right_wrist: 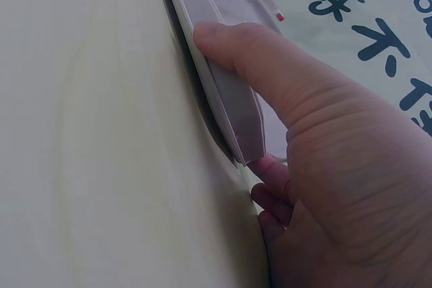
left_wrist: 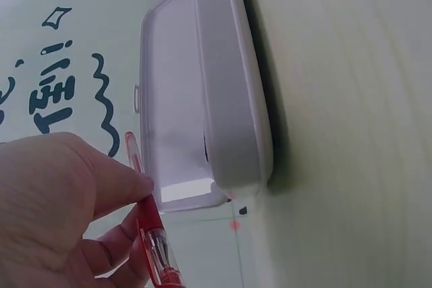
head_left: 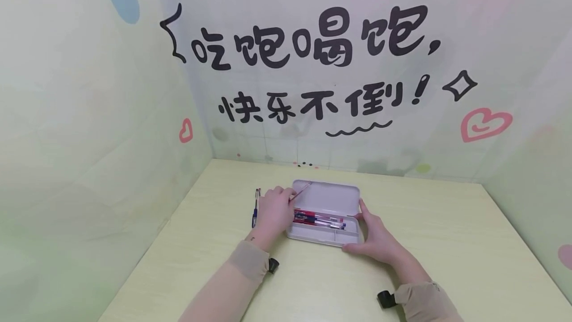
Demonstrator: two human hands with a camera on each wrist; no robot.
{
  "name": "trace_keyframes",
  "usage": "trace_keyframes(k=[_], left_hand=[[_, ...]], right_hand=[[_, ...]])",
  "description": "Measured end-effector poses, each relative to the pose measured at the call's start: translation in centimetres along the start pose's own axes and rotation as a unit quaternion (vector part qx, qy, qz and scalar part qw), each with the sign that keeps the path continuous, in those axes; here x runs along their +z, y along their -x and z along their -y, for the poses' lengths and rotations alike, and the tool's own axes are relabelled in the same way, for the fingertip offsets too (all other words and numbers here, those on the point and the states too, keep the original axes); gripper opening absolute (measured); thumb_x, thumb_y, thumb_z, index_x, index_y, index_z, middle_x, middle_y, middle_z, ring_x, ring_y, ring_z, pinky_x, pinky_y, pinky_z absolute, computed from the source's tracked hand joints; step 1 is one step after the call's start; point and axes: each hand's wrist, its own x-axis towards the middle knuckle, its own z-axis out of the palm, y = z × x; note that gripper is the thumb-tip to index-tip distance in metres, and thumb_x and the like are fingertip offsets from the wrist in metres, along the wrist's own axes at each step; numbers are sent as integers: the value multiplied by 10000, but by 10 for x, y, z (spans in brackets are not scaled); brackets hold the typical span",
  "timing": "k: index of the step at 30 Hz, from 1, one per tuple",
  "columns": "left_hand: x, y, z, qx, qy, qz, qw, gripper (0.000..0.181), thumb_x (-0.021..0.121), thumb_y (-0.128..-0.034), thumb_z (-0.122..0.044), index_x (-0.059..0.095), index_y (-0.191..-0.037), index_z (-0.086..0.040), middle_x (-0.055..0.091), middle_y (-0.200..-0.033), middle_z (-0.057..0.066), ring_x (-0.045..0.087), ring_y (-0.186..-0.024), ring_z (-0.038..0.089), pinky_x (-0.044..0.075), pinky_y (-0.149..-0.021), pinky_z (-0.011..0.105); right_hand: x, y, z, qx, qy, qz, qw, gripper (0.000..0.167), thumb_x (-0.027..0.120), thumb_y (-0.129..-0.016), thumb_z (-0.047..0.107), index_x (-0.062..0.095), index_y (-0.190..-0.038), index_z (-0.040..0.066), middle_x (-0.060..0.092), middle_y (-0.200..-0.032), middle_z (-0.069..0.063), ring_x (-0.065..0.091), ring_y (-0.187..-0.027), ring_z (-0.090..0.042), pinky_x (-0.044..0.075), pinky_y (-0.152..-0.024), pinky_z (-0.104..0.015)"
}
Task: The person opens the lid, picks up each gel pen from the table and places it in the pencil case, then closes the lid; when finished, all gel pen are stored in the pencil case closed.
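Observation:
A pale lilac pencil case [head_left: 313,238] lies on the table with its lid [head_left: 328,198] swung back. Several red and blue pens [head_left: 319,218] lie in its long compartment; the small front compartments hold nothing visible. My left hand [head_left: 277,210] pinches a red pen [left_wrist: 150,217] between thumb and fingers, above the case's left end. With thumb at the front edge and fingers behind the right end, my right hand [head_left: 377,237] grips the case; the right wrist view shows the thumb [right_wrist: 229,42] pressed on the front wall.
More pens [head_left: 255,210], one with a blue grip, lie on the table [head_left: 201,252] left of my left hand. A printed wall sheet [head_left: 313,148] rises behind the table, with further sheets at both sides.

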Motion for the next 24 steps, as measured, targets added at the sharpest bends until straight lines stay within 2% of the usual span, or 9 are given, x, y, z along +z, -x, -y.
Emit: trace_keyframes(k=[7, 14, 17, 24], left_hand=[[5, 5, -22, 478, 65, 138, 9987, 272, 707, -1076, -311, 757, -1342, -296, 733, -1224, 4, 627, -1059, 235, 532, -936, 450], [14, 13, -37, 1101, -415, 322, 9925, 235, 721, -1061, -313, 796, -1281, -343, 720, -1157, -37, 591, -1077, 204, 504, -915, 424], [17, 14, -40, 1215, -463, 434, 9906, 241, 744, -1042, -285, 812, -1265, -345, 728, -1162, -41, 577, -1096, 203, 515, -950, 453], [24, 18, -44, 1258, -446, 687, 9887, 248, 758, -1033, -290, 824, -1257, -371, 719, -1152, -32, 564, -1097, 204, 513, -985, 462]], right_hand=[[0, 0, -1, 51, -23, 9, 10000, 1502, 1026, -727, 451, 36, -1729, -72, 622, -1460, -211, 445, -1519, -502, 204, -1320, -754], [0, 0, 0, -28, -1, -62, 10000, 1491, 1027, -724, 439, 56, -1716, -104, 635, -1450, -224, 461, -1508, -511, 224, -1318, -743], [0, 0, 1, -15, -6, -60, 10000, 1488, 1027, -728, 437, 54, -1718, -99, 632, -1455, -227, 457, -1511, -510, 227, -1318, -744], [0, 1, 1, 22, -3, -27, 10000, 1494, 1024, -730, 453, 47, -1727, -77, 626, -1461, -225, 453, -1508, -505, 227, -1312, -757]])
